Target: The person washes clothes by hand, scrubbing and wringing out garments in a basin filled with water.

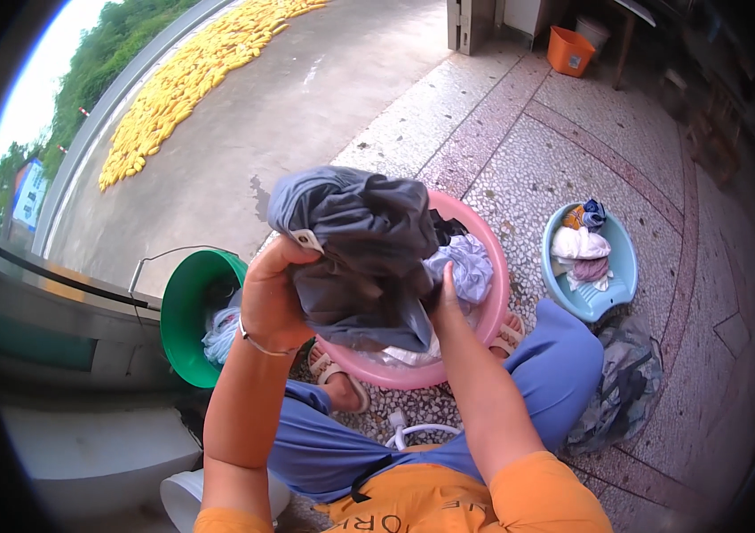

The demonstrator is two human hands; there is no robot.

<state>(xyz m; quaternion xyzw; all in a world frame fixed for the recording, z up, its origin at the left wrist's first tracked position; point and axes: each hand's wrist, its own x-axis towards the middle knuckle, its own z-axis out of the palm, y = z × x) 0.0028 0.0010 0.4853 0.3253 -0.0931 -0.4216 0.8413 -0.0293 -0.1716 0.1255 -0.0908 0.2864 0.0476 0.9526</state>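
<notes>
A bunched dark grey garment (364, 240) is held up between my two hands, above the pink basin (499, 266). My left hand (273, 298) is closed on its left side, the thumb beside a small pale tag or tab. At the garment's lower right edge, my right hand (446, 300) grips it, its fingers partly hidden behind the fabric. A lavender cloth (466, 269) and some black and white cloth lie in the basin, largely covered by the garment.
On the left stands a green bucket (180, 306) with pale cloth inside. A light blue basin (623, 266) of clothes sits right, near a dark patterned heap (622, 382). Farther off are an orange bin (569, 51) and yellow corn cobs (178, 89). My sandalled feet flank the pink basin.
</notes>
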